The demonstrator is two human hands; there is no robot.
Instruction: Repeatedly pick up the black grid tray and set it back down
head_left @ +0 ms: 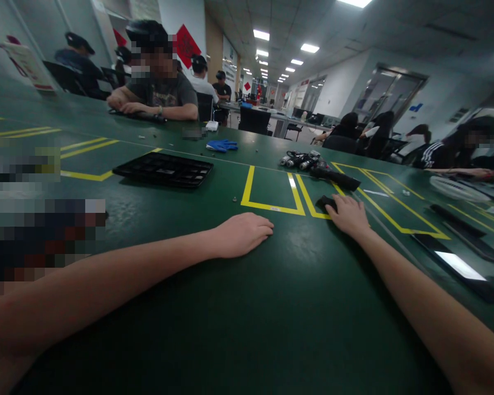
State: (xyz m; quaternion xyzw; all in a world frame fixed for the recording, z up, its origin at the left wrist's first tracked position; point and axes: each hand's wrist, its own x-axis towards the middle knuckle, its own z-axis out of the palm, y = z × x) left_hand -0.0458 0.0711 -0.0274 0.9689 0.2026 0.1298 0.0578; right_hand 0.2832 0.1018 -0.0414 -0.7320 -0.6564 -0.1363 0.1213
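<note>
Bare green surface (pixel 247 318) fills the lower centre of the frame, nearest me. A flat black panel (pixel 456 266) with a bright patch lies at lower right. My left hand (pixel 245 235) rests palm down at the centre of the frame, fingers stretched together and loosely bent, underside hidden. My right hand (pixel 349 214), right of centre, reaches over a small black object (pixel 326 204); the fingers touch it, but whether they close round it I can't make out. That object sits by the lower part of a yellow tape outline (pixel 310 200), to the right of another outline (pixel 259 207). Just beyond that hand, upper right of centre: a long dark piece (pixel 337 178), next to a clump of cables with metal ends (pixel 298 159). Left of centre, a shallow black tray (pixel 164 169), compartments showing. Farther off, upper middle, a blue glove (pixel 222 145), then a small white box (pixel 212 126). Across the surface, upper left, a person (pixel 164 99) in a dark shirt, both forearms resting on it.
</note>
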